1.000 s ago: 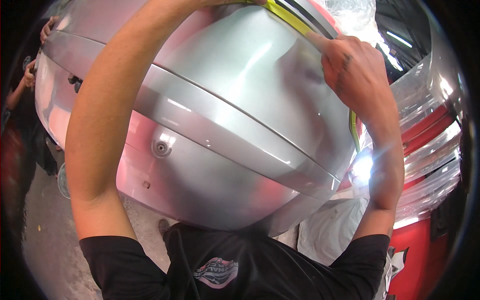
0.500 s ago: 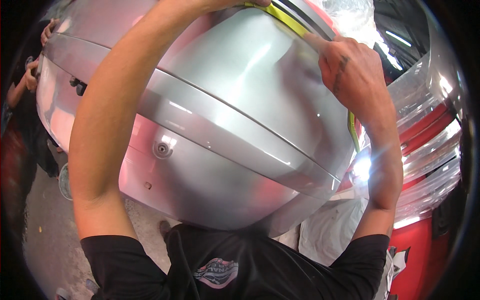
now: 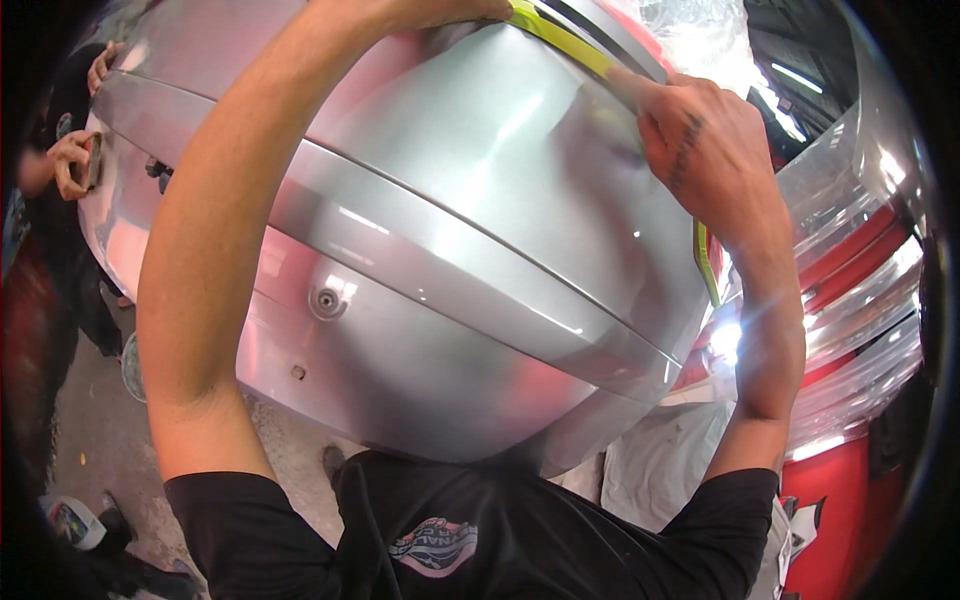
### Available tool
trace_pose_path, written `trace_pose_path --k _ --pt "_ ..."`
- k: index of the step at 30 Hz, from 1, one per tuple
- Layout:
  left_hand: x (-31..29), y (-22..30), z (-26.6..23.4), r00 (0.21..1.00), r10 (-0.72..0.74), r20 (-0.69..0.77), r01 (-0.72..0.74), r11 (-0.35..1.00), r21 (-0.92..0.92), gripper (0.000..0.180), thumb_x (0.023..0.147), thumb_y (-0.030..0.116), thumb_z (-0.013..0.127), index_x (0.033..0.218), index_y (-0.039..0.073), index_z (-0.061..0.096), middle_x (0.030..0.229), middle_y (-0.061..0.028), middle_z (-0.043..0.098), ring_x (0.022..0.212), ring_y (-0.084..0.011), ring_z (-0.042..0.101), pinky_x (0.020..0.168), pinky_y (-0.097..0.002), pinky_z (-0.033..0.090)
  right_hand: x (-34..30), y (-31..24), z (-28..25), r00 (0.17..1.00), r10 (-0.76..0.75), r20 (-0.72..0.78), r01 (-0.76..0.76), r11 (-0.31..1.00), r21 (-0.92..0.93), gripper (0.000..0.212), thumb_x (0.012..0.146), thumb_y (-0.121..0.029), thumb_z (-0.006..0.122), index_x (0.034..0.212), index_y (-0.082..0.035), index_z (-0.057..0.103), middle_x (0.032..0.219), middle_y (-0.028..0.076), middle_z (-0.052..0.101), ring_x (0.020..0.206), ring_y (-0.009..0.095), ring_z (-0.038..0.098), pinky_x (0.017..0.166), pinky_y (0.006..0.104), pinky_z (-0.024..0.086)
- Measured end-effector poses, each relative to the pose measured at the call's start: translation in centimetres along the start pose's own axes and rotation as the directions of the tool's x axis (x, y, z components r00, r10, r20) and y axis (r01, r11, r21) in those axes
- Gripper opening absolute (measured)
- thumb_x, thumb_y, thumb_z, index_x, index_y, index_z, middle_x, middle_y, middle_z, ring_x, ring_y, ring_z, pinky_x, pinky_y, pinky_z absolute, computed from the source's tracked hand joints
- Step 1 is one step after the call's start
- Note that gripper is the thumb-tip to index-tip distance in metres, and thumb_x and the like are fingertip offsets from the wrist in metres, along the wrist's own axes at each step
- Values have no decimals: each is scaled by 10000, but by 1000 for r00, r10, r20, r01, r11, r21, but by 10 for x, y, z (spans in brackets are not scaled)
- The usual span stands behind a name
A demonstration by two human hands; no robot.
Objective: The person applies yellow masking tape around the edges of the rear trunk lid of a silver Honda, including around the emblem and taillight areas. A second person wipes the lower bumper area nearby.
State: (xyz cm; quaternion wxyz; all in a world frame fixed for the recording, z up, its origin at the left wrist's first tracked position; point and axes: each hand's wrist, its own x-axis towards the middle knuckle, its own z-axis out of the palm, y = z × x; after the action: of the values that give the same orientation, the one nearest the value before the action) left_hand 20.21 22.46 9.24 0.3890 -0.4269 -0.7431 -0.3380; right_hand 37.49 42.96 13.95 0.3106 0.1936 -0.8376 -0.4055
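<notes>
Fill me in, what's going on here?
A person has both arms stretched over a silver car body. The right hand touches a yellow-green strip along the curved far edge; the left hand is at the strip farther along, partly cut off by the picture's top. At the far left, a co-worker's hand holds a small block beside the car.

A grey, stained concrete floor (image 3: 95,405) shows at lower left; at right, clear plastic sheeting (image 3: 868,350) hangs in shiny folds over red panels (image 3: 825,500), and a white fluorescent tube (image 3: 797,78) glows against the dark upper background
</notes>
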Motion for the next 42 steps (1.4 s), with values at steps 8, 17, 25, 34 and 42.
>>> trace_pose_path --k 8,17,25,34,42 --pt "-4 1 19 935 351 -43 -310 871 381 92 799 55 642 805 -27 684 862 -206 689 817 -382 699 742 -449 561 -6 2 8 998 -40 -55 43 998 43 285 847 -52 643 1088 -98 790 672 140 653 633 325 662 580 431 524" --pt "-1 15 17 964 263 34 -254 877 409 102 837 46 609 876 -27 668 893 -202 687 881 -360 706 762 -434 573 -13 0 9 995 50 -81 -41 993 113 108 858 -70 635 903 -85 732 677 151 649 650 330 668 567 439 520" --pt "4 10 6 981 161 108 -179 965 193 168 846 156 732 921 6 712 958 -151 681 937 -326 656 835 -437 516 -11 -5 -2 993 87 80 -84 995 -44 473 817 -38 684 1279 -138 706 773 98 656 730 302 657 633 418 508" --pt "6 -3 28 992 61 -110 -78 985 -157 191 789 134 756 822 -52 730 871 -197 679 847 -341 660 814 -410 524 -13 12 14 996 37 -78 -31 997 73 216 865 -85 627 1020 -140 767 689 141 654 655 339 666 575 458 501" --pt "3 -7 30 987 75 -140 -85 994 -70 216 803 143 752 867 -63 734 929 -213 695 886 -325 674 837 -416 526 -2 16 -23 997 -71 -9 71 991 110 378 933 -100 630 1292 -180 718 917 139 709 826 333 675 751 445 539"
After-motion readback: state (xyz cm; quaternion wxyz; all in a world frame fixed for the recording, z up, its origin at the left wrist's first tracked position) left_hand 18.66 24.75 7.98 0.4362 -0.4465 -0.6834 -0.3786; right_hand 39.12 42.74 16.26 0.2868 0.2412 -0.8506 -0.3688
